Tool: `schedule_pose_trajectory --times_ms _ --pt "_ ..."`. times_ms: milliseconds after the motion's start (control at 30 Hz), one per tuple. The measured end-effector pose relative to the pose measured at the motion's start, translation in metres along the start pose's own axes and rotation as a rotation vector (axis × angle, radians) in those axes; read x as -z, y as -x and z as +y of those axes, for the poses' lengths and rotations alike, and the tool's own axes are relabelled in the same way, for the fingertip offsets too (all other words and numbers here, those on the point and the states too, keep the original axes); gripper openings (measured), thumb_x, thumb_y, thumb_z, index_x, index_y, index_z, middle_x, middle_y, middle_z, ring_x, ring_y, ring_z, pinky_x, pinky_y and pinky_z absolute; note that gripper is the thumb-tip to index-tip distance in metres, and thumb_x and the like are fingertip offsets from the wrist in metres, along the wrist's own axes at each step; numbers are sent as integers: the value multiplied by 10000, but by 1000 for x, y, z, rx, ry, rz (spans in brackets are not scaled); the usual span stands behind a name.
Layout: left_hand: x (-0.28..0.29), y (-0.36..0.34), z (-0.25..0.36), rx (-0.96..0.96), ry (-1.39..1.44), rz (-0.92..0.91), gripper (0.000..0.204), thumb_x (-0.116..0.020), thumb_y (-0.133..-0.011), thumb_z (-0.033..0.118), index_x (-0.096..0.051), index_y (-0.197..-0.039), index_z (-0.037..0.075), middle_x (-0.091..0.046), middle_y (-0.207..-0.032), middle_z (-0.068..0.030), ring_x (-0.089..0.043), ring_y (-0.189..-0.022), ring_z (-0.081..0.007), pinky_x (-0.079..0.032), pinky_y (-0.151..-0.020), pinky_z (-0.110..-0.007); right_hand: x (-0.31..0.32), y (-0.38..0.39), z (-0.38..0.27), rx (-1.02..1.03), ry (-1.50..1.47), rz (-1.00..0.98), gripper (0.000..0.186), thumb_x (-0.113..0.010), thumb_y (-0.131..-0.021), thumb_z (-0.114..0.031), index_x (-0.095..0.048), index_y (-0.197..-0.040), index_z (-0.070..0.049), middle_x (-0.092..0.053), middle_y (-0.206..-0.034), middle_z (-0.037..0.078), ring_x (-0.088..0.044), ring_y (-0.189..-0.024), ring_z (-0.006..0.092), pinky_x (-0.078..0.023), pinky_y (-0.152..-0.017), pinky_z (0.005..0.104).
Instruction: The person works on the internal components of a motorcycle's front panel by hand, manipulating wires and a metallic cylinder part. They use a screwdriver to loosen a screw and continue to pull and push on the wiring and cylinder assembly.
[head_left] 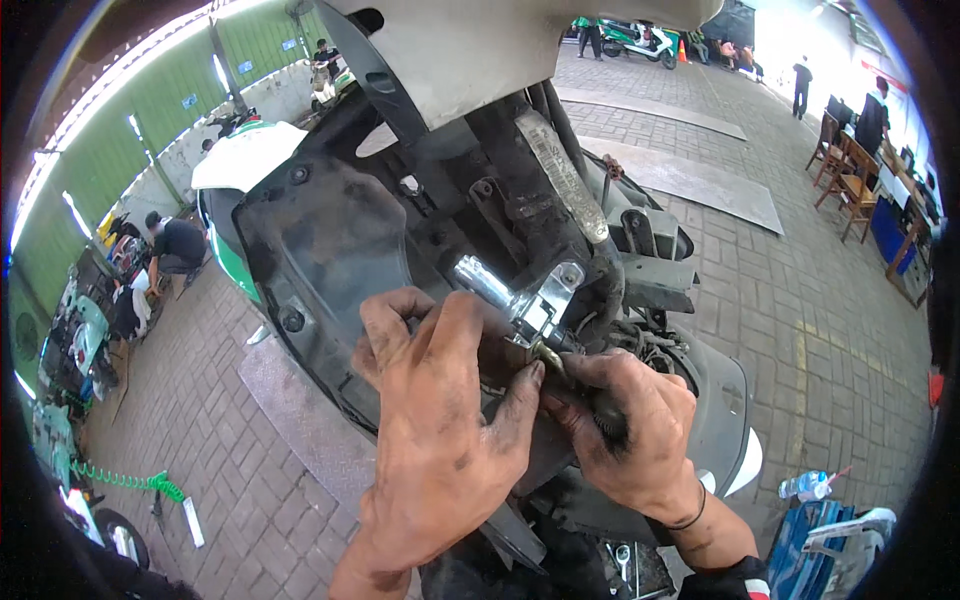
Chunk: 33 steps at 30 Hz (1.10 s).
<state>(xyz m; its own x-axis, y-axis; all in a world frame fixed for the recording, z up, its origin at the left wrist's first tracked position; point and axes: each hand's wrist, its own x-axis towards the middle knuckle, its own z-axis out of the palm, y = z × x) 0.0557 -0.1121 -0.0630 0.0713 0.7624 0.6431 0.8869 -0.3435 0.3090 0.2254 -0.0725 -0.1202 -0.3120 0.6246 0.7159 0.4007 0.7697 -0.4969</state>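
Observation:
A shiny silver metal part [541, 312], with a cylinder and a bracket end, sits at the scooter's dark, stripped front frame [520, 190]. My left hand [430, 415] is closed around its near side, fingers bent behind it and thumb at its lower edge. A small brass-coloured piece [547, 358] shows under the part, between my two thumbs. My right hand [635, 425] is closed just to the right, thumb and finger pinched by that piece. Something dark and ridged [608, 412] shows within its grip, mostly hidden. Both hands are smudged black.
A dark inner panel [330, 240] lies to the left, a pale body cover [470, 50] overhead. Below are a wrench [623, 562] and other tools. At lower right a water bottle [806, 486] sits by a blue slatted thing [805, 545]. A person [178, 245] crouches at left.

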Motion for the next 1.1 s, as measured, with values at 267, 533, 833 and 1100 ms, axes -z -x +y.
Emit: schedule_pose_trajectory --times_ms 267,533,833,1100 --pt "-3 0 1 -17 35 72 388 -880 -762 72 -670 -1085 21 -677 -994 -123 -518 -1070 -349 -442 -926 -462 6 -2 -1 11 -6 37 423 -852 -788 -50 -696 -1180 -19 -713 -915 143 -733 -744 343 -568 -646 403" --pt "-2 -7 6 -58 -32 108 314 -883 -759 127 -720 -1010 31 -723 -955 -114 -532 -1051 -351 -429 -925 -469 18 -11 4 10 -54 75 427 -856 -788 -52 -697 -1183 -19 -717 -905 144 -735 -747 345 -567 -651 402" --pt "2 -5 10 -22 -37 69 291 -794 -856 83 -714 -1134 47 -692 -1014 -117 -485 -1220 -397 -333 -963 -562 6 -15 -5 14 -77 82 432 -861 -788 -55 -697 -1186 -19 -722 -893 146 -737 -749 347 -566 -656 402" --pt "4 -18 4 -225 -231 -15 421 -722 -760 -29 -724 -1174 47 -661 -1165 -163 -443 -1326 -428 -330 -993 -619 15 -8 -2 2 -97 66 436 -865 -788 -57 -698 -1189 -19 -726 -883 147 -739 -751 349 -565 -660 401"
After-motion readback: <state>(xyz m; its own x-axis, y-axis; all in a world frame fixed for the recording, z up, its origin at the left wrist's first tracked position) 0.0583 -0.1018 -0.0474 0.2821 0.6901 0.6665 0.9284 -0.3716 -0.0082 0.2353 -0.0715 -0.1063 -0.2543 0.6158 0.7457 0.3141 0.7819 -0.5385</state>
